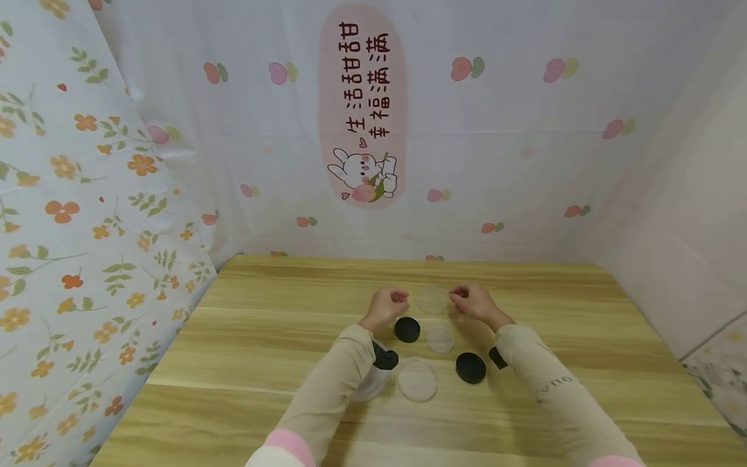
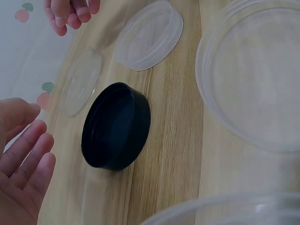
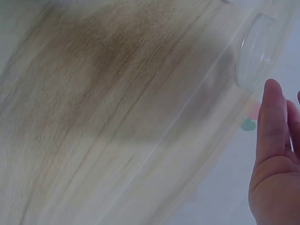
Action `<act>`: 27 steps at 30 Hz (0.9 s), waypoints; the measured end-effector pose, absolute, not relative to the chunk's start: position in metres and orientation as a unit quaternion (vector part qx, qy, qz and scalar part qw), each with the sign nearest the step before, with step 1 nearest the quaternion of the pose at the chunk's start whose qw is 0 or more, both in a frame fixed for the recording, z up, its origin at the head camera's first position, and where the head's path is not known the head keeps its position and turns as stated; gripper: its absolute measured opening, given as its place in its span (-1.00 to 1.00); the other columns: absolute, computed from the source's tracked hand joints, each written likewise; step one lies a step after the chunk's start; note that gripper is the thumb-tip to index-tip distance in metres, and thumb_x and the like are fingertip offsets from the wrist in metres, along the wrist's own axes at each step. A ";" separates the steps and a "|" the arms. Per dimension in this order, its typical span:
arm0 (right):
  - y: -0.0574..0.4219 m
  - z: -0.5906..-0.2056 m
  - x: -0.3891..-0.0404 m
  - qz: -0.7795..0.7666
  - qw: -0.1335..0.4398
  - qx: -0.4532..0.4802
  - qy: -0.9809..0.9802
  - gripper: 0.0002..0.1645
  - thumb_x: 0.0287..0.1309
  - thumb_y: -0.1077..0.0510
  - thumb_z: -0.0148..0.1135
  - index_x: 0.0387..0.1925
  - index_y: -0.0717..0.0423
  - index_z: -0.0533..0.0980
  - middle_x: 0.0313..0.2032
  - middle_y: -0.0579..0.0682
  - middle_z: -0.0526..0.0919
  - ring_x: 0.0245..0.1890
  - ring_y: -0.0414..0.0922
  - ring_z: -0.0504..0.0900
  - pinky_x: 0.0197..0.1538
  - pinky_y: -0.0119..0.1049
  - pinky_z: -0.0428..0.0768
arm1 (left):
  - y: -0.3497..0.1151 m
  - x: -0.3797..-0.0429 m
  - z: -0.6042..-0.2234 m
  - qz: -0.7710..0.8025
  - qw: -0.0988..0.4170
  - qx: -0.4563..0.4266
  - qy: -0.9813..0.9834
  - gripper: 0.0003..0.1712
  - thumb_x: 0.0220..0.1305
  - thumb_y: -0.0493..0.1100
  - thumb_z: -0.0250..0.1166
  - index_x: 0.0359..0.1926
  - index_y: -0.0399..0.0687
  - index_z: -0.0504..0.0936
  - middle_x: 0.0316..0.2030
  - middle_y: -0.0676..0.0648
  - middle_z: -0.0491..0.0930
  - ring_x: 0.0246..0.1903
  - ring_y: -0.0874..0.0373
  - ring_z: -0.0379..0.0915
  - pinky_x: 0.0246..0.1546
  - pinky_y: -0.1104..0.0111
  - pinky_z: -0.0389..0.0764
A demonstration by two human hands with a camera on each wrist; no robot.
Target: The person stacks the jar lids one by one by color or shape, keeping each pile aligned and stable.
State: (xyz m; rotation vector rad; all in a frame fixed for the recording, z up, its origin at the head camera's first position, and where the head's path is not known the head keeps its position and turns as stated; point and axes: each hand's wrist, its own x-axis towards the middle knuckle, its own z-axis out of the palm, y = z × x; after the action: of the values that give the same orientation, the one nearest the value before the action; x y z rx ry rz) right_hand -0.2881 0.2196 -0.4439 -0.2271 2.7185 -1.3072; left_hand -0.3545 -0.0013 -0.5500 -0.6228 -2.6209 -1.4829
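Observation:
A clear round lid lies at the far side of the table, between the two hands. My left hand is just left of it, fingers loosely bent and holding nothing; the left wrist view shows a gap between those fingers and the lid. On the other side is my right hand, fingertips very near the lid's rim; whether they touch it I cannot tell. In the right wrist view its fingers look fairly straight. A black round lid with a raised rim sits nearest the left hand.
Closer in lie a smaller translucent lid, a second black lid and a larger clear lid. Another clear round piece is partly hidden by the left sleeve. A printed cloth hangs behind the wooden table.

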 end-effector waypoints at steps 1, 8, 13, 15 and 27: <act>0.220 -0.445 -0.288 -0.433 0.061 -0.068 0.897 -0.66 0.20 0.25 -0.03 -0.09 0.48 0.39 -0.31 0.28 0.53 -0.45 0.10 0.55 -0.43 -0.21 0.54 | 0.002 -0.371 -0.573 -0.485 0.034 -0.202 -0.850 -0.80 0.05 -0.18 0.27 -0.24 -0.09 0.61 -0.38 -0.01 0.59 -0.38 0.17 0.51 -0.42 0.41 0.50; 0.217 -0.454 -0.290 -0.438 0.083 -0.035 0.895 -0.58 0.18 0.25 -0.05 -0.01 0.52 0.30 -0.23 0.33 0.48 -0.40 0.06 0.55 -0.39 -0.23 0.55 | 0.021 -0.402 -0.620 -0.495 -0.007 -0.163 -0.853 -0.65 0.05 -0.15 0.28 -0.10 -0.12 0.54 -0.27 -0.05 0.56 -0.27 0.12 0.49 -0.35 0.35 0.52; 0.216 -0.462 -0.292 -0.446 0.087 -0.012 0.891 -0.53 0.14 0.28 0.00 0.01 0.58 0.26 -0.15 0.40 0.42 -0.32 0.08 0.55 -0.32 -0.27 0.56 | 0.025 -0.386 -0.600 -0.500 -0.022 -0.166 -0.850 -0.58 0.08 -0.02 0.24 -0.06 -0.11 0.50 -0.27 -0.01 0.53 -0.28 0.15 0.47 -0.37 0.36 0.49; 0.215 -0.466 -0.293 -0.443 0.078 -0.004 0.893 -0.53 0.12 0.29 0.03 0.00 0.58 0.28 -0.17 0.38 0.45 -0.35 0.03 0.56 -0.34 -0.30 0.56 | 0.025 -0.368 -0.574 -0.500 -0.044 -0.155 -0.851 -0.56 0.08 0.01 0.23 -0.05 -0.10 0.49 -0.27 0.00 0.52 -0.28 0.16 0.45 -0.36 0.36 0.48; 0.208 -0.467 -0.297 -0.413 0.065 -0.004 0.909 -0.48 0.04 0.28 0.09 0.03 0.52 0.31 -0.11 0.33 0.48 -0.08 0.14 0.45 -0.07 -0.13 0.45 | 0.023 -0.302 -0.478 -0.519 -0.101 -0.107 -0.842 -0.54 0.19 -0.12 0.14 0.07 -0.26 0.38 -0.04 -0.16 0.46 -0.03 0.00 0.36 -0.08 0.22 0.41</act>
State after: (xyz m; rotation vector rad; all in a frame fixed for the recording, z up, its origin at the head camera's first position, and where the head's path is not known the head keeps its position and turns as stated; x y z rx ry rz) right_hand -0.2973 0.2076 -0.4668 -0.0133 2.7415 -1.2447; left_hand -0.3021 0.0227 -0.4776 -0.3592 -2.8307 -1.7447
